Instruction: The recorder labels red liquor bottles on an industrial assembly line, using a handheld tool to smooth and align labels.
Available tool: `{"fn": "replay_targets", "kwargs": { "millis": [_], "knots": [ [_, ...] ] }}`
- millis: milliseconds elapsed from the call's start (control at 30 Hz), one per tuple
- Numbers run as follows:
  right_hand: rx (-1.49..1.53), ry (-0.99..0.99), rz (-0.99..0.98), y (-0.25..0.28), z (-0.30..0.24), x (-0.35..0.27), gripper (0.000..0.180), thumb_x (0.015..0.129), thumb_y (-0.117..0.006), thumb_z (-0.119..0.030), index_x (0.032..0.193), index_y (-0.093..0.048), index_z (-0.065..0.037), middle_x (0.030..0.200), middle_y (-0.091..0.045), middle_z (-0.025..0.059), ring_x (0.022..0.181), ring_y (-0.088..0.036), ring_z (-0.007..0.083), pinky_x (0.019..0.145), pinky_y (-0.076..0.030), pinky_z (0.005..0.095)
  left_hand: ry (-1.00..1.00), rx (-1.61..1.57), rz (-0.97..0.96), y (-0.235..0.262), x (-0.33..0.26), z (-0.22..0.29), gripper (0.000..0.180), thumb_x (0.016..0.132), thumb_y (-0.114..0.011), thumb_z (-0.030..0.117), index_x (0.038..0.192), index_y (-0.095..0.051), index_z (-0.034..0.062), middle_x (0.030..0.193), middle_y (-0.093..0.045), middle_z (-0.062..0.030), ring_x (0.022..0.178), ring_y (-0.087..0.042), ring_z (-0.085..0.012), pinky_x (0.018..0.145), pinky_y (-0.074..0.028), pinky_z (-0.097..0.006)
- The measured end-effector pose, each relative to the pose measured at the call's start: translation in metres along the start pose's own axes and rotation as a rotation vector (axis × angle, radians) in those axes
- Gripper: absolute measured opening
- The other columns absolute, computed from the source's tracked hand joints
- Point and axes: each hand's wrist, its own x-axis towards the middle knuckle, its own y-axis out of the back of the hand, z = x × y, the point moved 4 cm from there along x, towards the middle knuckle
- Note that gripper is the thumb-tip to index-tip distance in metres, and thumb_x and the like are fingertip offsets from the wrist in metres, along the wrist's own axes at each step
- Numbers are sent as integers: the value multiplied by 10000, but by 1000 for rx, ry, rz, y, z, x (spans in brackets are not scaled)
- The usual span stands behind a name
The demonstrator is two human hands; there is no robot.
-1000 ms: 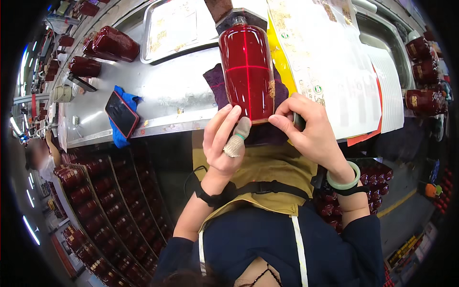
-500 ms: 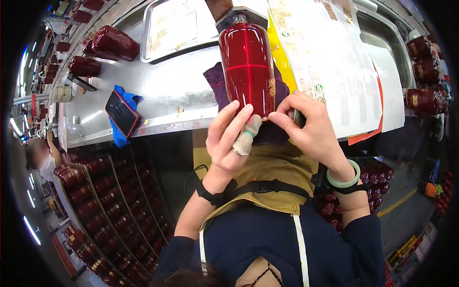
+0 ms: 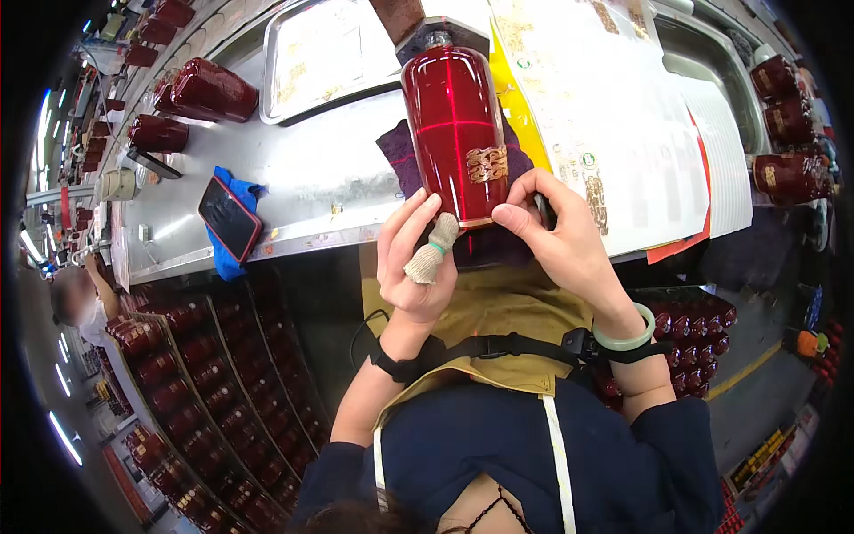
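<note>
A glossy dark-red bottle [image 3: 445, 116] lies in front of me, its neck pointing away. A gold ornament [image 3: 487, 164] sits on its right side near the base, and a thin red light cross falls on the glass. My left hand [image 3: 414, 254] grips the base's left side; one finger wears a beige cloth cover [image 3: 432, 254] tied with a green band. At the base's right edge, my right hand [image 3: 560, 231] holds the bottle between thumb and curled fingers. Something dark shows behind those fingers; I cannot tell what. A purple cloth [image 3: 398, 151] lies under the bottle.
The bottle's neck meets a dark angled rest [image 3: 442, 34]. Sheets with gold ornaments [image 3: 614, 133] lie right of it, over a yellow strip [image 3: 525, 116]. On the left are a metal tray [image 3: 334, 53], a phone [image 3: 229, 218] on blue cloth and red bottles [image 3: 213, 89]. Crates of bottles [image 3: 191, 356] stand below.
The bottle has turned about its length, bringing the gold ornament from the right edge toward the middle. Both hands stay at the base, shifted slightly left.
</note>
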Motion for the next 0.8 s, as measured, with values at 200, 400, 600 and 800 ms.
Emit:
{"fn": "replay_targets", "kwargs": {
  "millis": [200,400,600,800],
  "knots": [
    [51,-56,-15,2,12,4,229,958,-757,-203,925,-632,-15,687,-517,-10,643,-429,67,579,-364,273,-21,60,-3,-1,1,3,357,816,-794,-107,1159,-699,-81,1141,-728,-201,1083,-715,-331,931,-594,-381],
    [-19,-14,-8,5,-8,4,253,977,-734,-232,943,-632,-3,717,-558,15,678,-481,88,627,-415,283,-81,116,-33,-3,13,14,298,885,-770,-47,1168,-684,-80,1203,-694,-178,1125,-677,-337,938,-568,-385],
    [107,-41,30,0,14,-2,320,983,-729,-330,964,-641,-23,818,-643,42,780,-559,107,729,-472,293,-149,240,-81,-2,-5,12,305,858,-810,18,1146,-718,-20,1213,-669,-209,1101,-658,-375,870,-576,-421],
    [134,12,9,0,22,-9,437,1022,-649,-456,1078,-625,-23,895,-640,61,845,-562,131,774,-462,311,52,186,-93,-2,-23,6,539,847,-844,70,1285,-574,-90,1214,-607,-242,1107,-606,-400,949,-505,-451]
  ]
}}
